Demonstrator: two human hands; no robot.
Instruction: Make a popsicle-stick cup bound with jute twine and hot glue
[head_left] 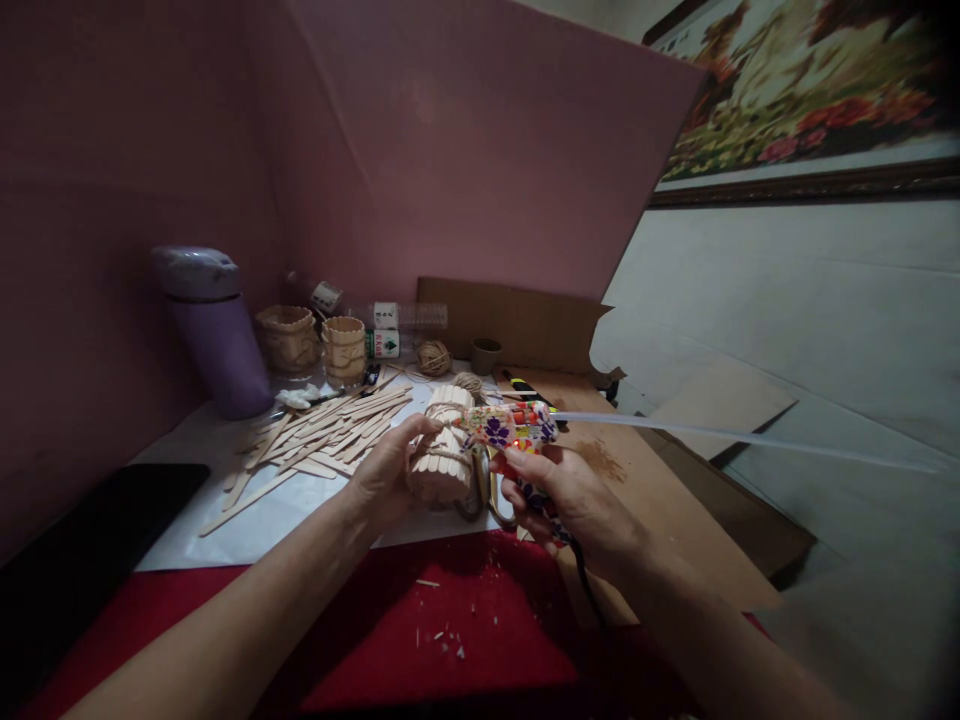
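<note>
My left hand (390, 470) is closed on a small pot made of wooden craft sticks (441, 470), which lies tilted on its side with twine wrapped around it. In my right hand (559, 490) is a flower-patterned hot glue gun (514, 425), gripped by its handle. Its nozzle points left and meets the twine on the pot, or nearly so; I cannot tell if they touch. A long clear glue stick (720, 432) sticks out of the gun's back end. Beneath the two hands lies a pair of scissors (491, 495), partly hidden.
Loose craft sticks (322, 435) are heaped on white paper at left. Behind them stand a purple bottle (214, 330), two stick pots (344, 350), plastic bottles (386, 330), twine balls (433, 357) and a small cup (486, 354). A utility knife (525, 388) lies right; a dark phone-like slab (97, 560) lies left.
</note>
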